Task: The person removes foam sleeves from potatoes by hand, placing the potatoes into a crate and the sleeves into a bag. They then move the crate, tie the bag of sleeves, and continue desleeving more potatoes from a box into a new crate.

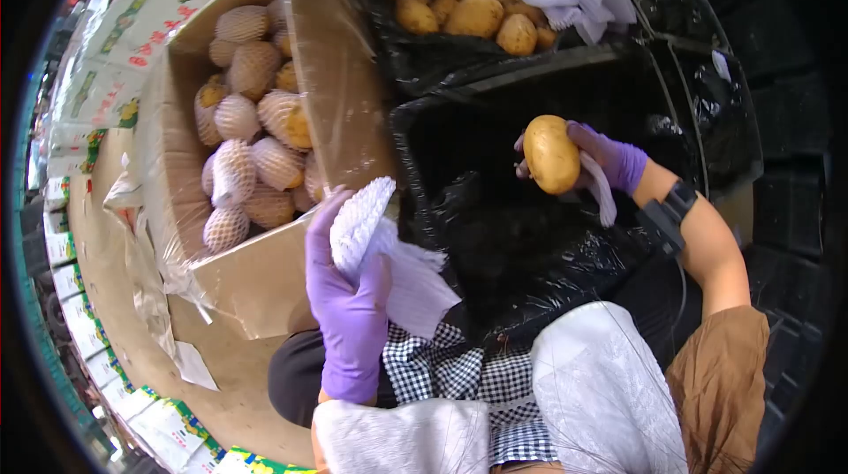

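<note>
Place: a packing spot with a tan floor (234,403), seen through a round, bent view.
Lap: black-and-white checked cloth (517,386), close to the body.
Left hand: in a purple glove (349,319), its grip partly closed around white foam nets (360,219); some hang down past the palm.
Nets: thin and bumpy. They look very light, soft and stretchy, and may tear if pulled hard; the open rim seems a good place to hold.
Right hand: in a purple glove (609,159), its grip curled around a potato (551,156), with a strip of foam net (601,196) hanging by the palm.
Potato: up in the air over the black plastic lining (539,275). It is likely firm and a bit heavy, smooth enough to slip, and easy to bruise. Best held around its fat middle.
Its look: yellow-tan, egg-shaped, shiny, no net on it.
Cardboard box: left of the lining (256,288), holding potatoes in foam nets (237,116).
Far side: bare potatoes (474,15) in black plastic, loose nets (579,6) on top.
Far left: white printed cartons (132,19).
</note>
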`<state>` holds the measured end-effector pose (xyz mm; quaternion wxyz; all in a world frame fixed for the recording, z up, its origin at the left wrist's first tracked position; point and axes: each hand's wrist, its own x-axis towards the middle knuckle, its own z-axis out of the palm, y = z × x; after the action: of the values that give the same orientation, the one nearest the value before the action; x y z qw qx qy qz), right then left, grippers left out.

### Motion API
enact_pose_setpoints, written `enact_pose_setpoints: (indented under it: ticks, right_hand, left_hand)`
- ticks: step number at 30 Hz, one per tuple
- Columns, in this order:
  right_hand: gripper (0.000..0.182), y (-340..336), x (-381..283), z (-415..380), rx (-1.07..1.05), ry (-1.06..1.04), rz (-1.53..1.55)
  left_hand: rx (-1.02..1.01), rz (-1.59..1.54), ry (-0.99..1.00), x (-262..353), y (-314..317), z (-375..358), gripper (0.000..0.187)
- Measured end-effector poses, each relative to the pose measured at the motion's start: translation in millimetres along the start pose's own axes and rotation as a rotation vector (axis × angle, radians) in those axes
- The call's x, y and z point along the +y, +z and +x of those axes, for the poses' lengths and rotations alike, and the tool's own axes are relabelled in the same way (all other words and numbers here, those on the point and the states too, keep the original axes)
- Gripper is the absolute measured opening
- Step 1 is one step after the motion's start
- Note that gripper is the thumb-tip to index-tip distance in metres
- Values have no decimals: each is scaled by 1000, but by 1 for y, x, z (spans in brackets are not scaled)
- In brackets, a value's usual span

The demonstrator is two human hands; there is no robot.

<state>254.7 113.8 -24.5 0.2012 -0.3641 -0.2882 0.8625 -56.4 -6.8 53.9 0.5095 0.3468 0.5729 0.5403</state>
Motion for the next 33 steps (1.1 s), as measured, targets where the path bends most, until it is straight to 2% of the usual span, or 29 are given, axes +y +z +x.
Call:
enact_pose_setpoints:
  ticks: [1,3,5,6,7,8,9,10,11,13,15,17,18,19,20,22,23,27,28,29,30,31,32,33]
  right_hand:
    - [74,25,-4,2,-160,-93,105]
    - [77,69,-5,11,-249,-168,99]
    - [72,116,-3,26,-228,-176,125]
    - [69,132,-3,34,-219,-165,141]
    - [66,146,-5,39,-199,-156,156]
    - [63,160,-8,43,-153,-153,31]
    - [55,155,-3,54,-170,-253,-146]
    - [56,151,2,65,-171,-358,-319]
    - [56,158,-4,71,-119,-365,-397]
    - [55,175,-21,82,36,-189,-202]
    - [47,196,-29,87,-18,-129,-25]
    - [39,214,-30,98,-44,145,-85]
    - [38,227,-25,108,62,227,-114]
    - [37,232,-27,128,60,201,-107]
    - [36,245,-56,144,-84,9,-178]
    - [33,278,-146,188,-339,-348,-291]
    - [32,291,-169,196,-462,-529,-350]
    - [35,341,-154,200,-511,-414,-505]
    - [32,339,-125,188,-436,-662,-655]
    - [35,334,-102,171,-366,-711,-697]
    - [38,329,-79,153,-292,-756,-739]
    - [41,316,-70,135,-227,-605,-667]
    - [41,298,-59,130,-145,-661,-621]
    - [41,284,-50,123,-62,-717,-577]
  left_hand:
    - [47,-172,-19,0,-2,-2,57]
    - [140,-342,-56,0,-8,-2,51]
    - [241,-523,12,-9,-17,6,44]
    - [329,-497,53,-19,-24,14,38]
    - [304,-586,89,-20,-28,15,37]
    - [293,-645,88,-18,-33,14,36]
    - [275,-707,83,-17,-36,15,35]
    - [314,-672,76,-18,-40,16,33]
    - [314,-680,59,-17,-44,15,31]
    - [311,-695,24,-17,-50,14,28]
    - [365,-641,59,-16,-55,12,26]
    - [421,-600,144,-5,-64,13,25]
    - [477,-606,211,0,-67,17,25]
    - [533,-612,263,-1,-68,20,26]
    - [569,-731,222,-3,-67,23,28]
    - [569,-733,195,-12,-70,26,29]
    - [564,-737,180,-13,-68,27,29]
    - [570,-744,158,-3,-61,29,31]
    - [549,-756,155,-4,-59,27,32]
    - [451,-767,131,-6,-58,26,32]
    - [353,-775,106,-10,-57,24,32]
    - [253,-777,76,-13,-55,19,33]
    - [129,-717,-14,-12,-51,15,40]
    - [-62,-609,-24,-7,-47,11,64]
